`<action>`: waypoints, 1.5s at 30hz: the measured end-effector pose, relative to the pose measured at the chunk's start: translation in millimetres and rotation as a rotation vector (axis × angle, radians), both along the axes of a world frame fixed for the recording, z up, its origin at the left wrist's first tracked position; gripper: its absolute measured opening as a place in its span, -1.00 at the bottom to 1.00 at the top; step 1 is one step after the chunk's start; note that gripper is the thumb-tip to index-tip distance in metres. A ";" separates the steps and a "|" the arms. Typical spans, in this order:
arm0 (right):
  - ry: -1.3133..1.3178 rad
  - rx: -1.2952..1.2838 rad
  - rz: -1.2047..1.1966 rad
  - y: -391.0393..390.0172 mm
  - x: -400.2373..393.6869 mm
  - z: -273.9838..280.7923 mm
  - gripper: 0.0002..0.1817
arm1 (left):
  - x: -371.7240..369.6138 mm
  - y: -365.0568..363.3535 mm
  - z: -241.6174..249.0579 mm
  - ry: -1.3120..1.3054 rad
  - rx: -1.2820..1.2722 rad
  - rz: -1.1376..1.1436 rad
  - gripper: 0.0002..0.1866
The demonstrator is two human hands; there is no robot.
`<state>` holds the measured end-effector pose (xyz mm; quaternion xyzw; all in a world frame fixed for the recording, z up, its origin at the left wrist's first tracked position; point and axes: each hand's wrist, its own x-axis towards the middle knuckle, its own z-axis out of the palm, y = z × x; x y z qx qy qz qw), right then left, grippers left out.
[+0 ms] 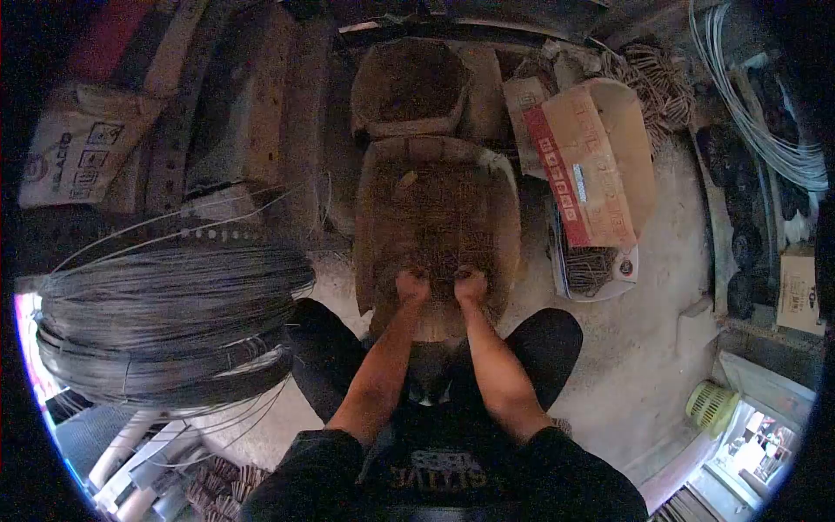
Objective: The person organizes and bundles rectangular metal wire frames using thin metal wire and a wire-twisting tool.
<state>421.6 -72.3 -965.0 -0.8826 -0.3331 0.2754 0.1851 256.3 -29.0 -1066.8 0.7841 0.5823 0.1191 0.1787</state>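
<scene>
Both my arms reach forward over a worn brown open-topped container [509, 252], which holds a dark mass of small thin pieces too dim to name. My left hand [412, 285] is closed over its near part, fingers curled down. Beside it, a short gap to the right, my right hand [470, 285] is closed in the same way. What either hand grips, if anything, is hidden by the fingers and the dim light. A small pale piece [407, 180] lies on the contents further back.
Left lies a large coil of grey wire [174, 322]. A second open container [370, 122] stands behind the first. To the right, a torn red-and-brown carton [600, 174] leans over a white box [600, 294] of thin brown pieces. A yellow basket [711, 407] sits at the lower right.
</scene>
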 end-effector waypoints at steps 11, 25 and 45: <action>0.756 0.190 -0.363 -27.7 -17.0 203.7 -0.89 | -73.6 -12.4 207.6 -2.134 -0.979 0.013 -0.80; 0.814 0.191 -0.197 -73.9 -20.2 633.5 -0.66 | -79.4 -43.4 771.9 -0.717 -0.813 0.317 -0.68; 0.623 0.801 0.271 56.6 -183.4 926.1 -0.73 | -222.6 6.7 1051.7 -1.056 -0.124 0.277 -0.73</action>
